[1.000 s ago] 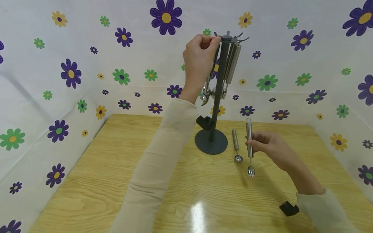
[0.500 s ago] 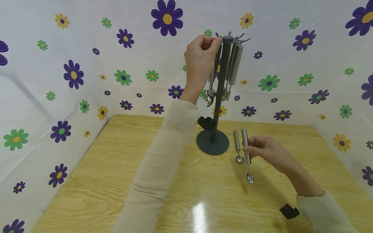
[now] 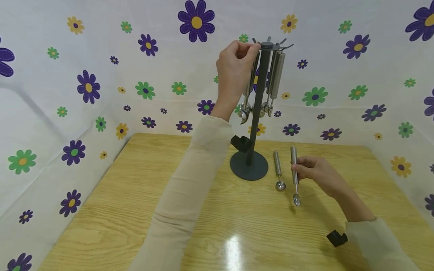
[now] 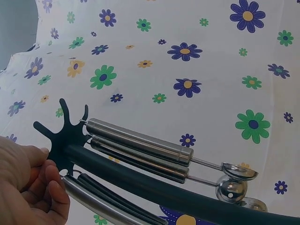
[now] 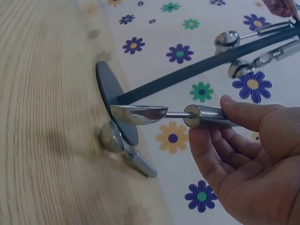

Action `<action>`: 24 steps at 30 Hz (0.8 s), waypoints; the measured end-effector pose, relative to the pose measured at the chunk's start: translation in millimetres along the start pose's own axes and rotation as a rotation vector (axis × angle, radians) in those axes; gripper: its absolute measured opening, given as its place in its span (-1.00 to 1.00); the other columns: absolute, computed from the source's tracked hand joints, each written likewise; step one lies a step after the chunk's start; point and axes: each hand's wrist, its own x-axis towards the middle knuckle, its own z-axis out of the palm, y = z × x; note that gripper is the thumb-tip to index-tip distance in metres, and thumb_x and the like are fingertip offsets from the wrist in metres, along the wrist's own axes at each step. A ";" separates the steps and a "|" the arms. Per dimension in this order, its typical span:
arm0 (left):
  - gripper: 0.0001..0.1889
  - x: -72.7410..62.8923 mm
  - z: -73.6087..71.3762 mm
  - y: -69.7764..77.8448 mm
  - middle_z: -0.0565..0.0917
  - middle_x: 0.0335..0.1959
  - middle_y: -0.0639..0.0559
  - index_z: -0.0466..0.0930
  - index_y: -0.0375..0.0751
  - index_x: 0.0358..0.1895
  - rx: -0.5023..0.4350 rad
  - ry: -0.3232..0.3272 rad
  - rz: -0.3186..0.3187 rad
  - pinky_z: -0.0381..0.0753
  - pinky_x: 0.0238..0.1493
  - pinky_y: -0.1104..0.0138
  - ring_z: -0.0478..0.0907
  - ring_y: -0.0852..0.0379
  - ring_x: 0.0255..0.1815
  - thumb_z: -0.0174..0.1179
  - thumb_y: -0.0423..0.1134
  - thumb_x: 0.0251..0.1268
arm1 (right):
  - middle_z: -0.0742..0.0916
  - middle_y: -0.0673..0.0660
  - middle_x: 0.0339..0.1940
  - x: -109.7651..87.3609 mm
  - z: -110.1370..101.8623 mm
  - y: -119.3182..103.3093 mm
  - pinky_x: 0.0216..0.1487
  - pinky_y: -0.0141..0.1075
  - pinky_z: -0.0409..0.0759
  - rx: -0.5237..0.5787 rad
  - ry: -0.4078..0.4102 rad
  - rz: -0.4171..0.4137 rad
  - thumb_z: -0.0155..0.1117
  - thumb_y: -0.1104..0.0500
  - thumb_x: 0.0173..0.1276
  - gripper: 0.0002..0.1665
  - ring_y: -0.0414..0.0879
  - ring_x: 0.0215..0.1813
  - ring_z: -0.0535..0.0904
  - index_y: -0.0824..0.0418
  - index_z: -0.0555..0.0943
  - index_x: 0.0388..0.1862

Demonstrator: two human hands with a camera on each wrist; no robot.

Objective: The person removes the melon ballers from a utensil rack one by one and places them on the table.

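My left hand (image 3: 234,69) pinches the edge of the hooked top (image 4: 65,136) of a dark utensil stand (image 3: 259,94) between thumb and fingers. Several metal scoops (image 4: 140,140) with tube handles hang from its hooks. To the right of the stand, my right hand (image 3: 317,175) grips the handle of a small metal scoop (image 5: 140,115) with an oval bowl. This scoop is held above the table with its bowl end lower. A second scoop (image 3: 277,162), with a round bowl, lies on the table between the stand's base and my right hand.
The stand's round base (image 3: 249,172) rests near the back of the wooden table (image 3: 135,210). White cloth (image 3: 162,71) with printed flowers surrounds the table at the back and sides. Small black mounts (image 3: 337,238) show near each wrist.
The held scoop dipped left toward the one on the table, then moved back right and slightly up. The hanging scoops have shifted slightly. My left hand stays at the stand's top.
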 end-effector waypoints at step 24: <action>-0.81 -2.9 -2.3 3.0 0.66 -0.36 -0.03 0.69 -0.34 -0.09 -0.017 -0.003 -0.006 0.61 -0.31 0.41 0.54 0.18 -0.40 0.26 -0.24 0.52 | 0.63 0.42 0.27 21.2 -10.8 31.1 0.38 0.09 0.45 -0.025 0.014 0.101 0.06 -0.02 0.69 -0.34 0.08 0.16 0.70 0.53 0.41 0.41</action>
